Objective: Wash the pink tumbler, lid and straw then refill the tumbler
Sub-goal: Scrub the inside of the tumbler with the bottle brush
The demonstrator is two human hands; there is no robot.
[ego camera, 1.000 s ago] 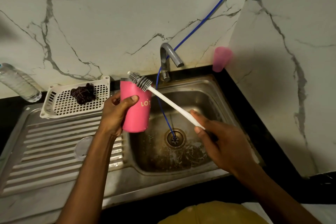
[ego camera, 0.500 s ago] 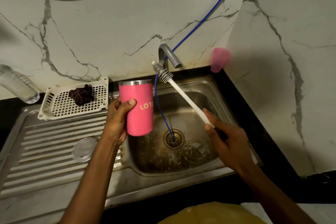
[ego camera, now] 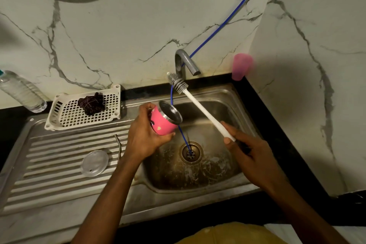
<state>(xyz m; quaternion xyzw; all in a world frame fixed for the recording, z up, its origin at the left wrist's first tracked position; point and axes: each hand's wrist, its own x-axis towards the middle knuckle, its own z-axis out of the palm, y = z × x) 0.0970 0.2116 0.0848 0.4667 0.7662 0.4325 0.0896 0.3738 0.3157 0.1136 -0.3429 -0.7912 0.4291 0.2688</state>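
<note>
The left hand (ego camera: 144, 136) is wrapped round the pink metal tumbler with a steel lining (ego camera: 161, 123), thumb under its side and fingers over its base. The tumbler hangs up and to the left of the round brass-coloured drain (ego camera: 191, 152), above the left edge of the basin. It is tipped well over. Its long axis runs from lower left to upper right, and its open steel mouth points up and right, away from the drain.

The right hand (ego camera: 251, 156), to the right of the drain, grips the lower end of the long white bottle brush with a grey bristle head (ego camera: 205, 112). The brush slants up and left. Its bristles are far above the drain, just in front of the grey curved tap (ego camera: 183, 61), and are clear of the tumbler. The two hands are well apart.

A thin blue hose (ego camera: 227, 20) comes down past the tap and ends in the drain. Left of the drain, on the ribbed steel draining board (ego camera: 59, 174), lie the clear round lid (ego camera: 95, 162) and the bent metal straw (ego camera: 119, 147). The straw lies between the lid and the drain. Farther up and left stands a white plastic mesh basket (ego camera: 67, 113) with a dark scrubber (ego camera: 91, 103) in it.
</note>
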